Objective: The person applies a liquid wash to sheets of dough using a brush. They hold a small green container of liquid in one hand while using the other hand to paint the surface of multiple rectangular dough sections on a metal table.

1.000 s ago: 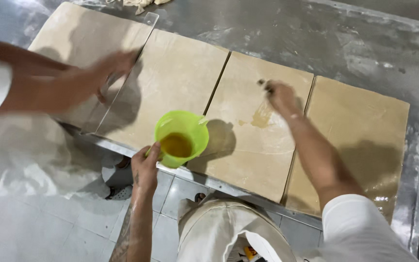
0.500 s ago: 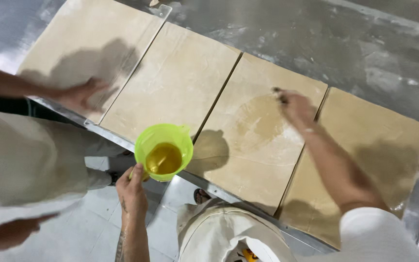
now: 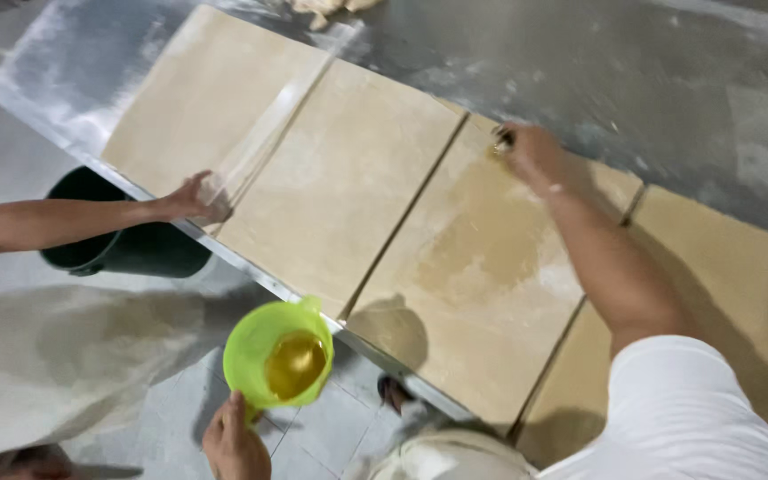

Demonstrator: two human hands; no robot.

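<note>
Right hand (image 3: 531, 153) outstretched (fist-closed) on dough sheet (image 3: 482, 267) — left (image 3: 235, 442) gripping green jug (image 3: 279, 360).

Floured steel table (image 3: 668, 80), seemingly grey tiled floor (image 3: 313, 436).

Matt, smooth tan dough sheets (image 3: 331, 187), one glossy and wet where oiled (image 3: 482, 244). Dull, flour-dusted sheet-metal table (image 3: 668, 80). Glossy translucent green plastic jug (image 3: 255, 356) with amber liquid; white cloth sleeve (image 3: 686, 400).
</note>
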